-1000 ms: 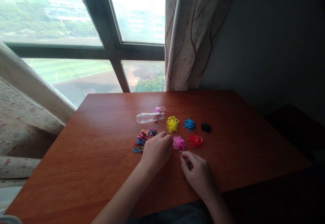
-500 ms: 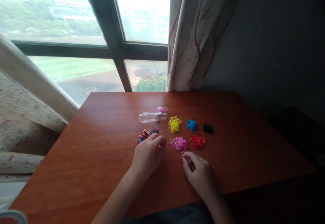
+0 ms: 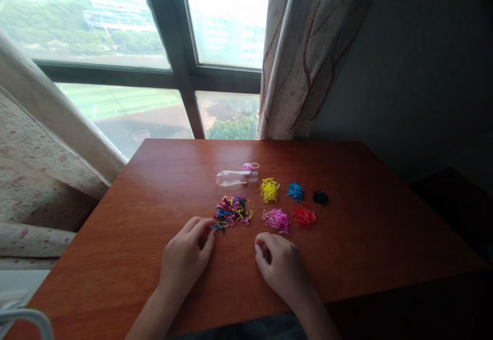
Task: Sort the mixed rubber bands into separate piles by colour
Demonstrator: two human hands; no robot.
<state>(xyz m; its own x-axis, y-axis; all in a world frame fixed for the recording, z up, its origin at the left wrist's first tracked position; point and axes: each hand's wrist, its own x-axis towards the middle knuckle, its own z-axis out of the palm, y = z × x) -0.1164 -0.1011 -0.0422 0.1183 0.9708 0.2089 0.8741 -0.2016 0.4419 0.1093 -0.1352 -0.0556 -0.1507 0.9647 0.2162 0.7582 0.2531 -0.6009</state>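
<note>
A mixed pile of small coloured rubber bands (image 3: 233,209) lies on the wooden table in front of me. At its near left edge is my left hand (image 3: 188,252), thumb and index finger closing on a blue rubber band (image 3: 218,227). My right hand (image 3: 280,264) rests below the pink rubber bands (image 3: 277,220), its fingers curled and the thumb against the index finger. Anything inside that pinch is hidden. Sorted by colour, further heaps hold yellow bands (image 3: 269,190), blue bands (image 3: 295,191), red bands (image 3: 304,216) and black bands (image 3: 320,197).
Behind the mixed pile, a clear plastic bottle (image 3: 235,178) lies on its side, uncapped. A pink cap with a loop (image 3: 250,166) is just beyond it. The table (image 3: 127,227) reaches to the window, with curtains (image 3: 304,57) on both sides. A white curved rail (image 3: 31,317) shows at lower left.
My left hand has moved left and toward me, from over the mixed pile to its near left edge, uncovering the pile. My right hand has shifted left, away from the pink bands.
</note>
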